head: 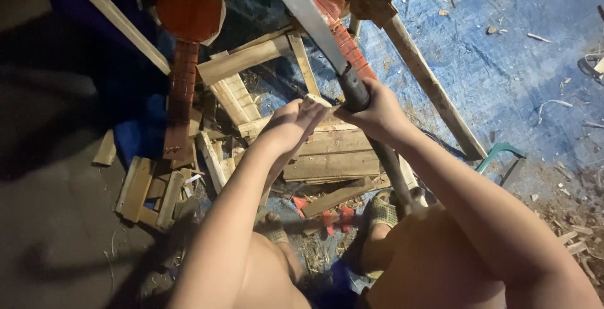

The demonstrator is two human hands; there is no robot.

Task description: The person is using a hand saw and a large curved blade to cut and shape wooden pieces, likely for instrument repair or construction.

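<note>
My right hand (376,115) grips the dark round handle of a long flat metal blade (304,11) that runs up and away to the top of the view. Just left of it, my left hand (290,124) is closed on a small pale piece of wood (313,101), whose end shows above my fingers. Both hands hover over a pile of cut wooden planks (330,155). My bare knees and sandalled feet (382,211) are below.
A blue tarp (503,63) covers the ground, strewn with wood chips. Two unfinished reddish ukulele-shaped bodies (189,10) lie among wood strips at the top. A long wooden batten (434,89) slants right. A green-handled tool (500,153) lies at right. Short wood offcuts (148,189) are stacked left.
</note>
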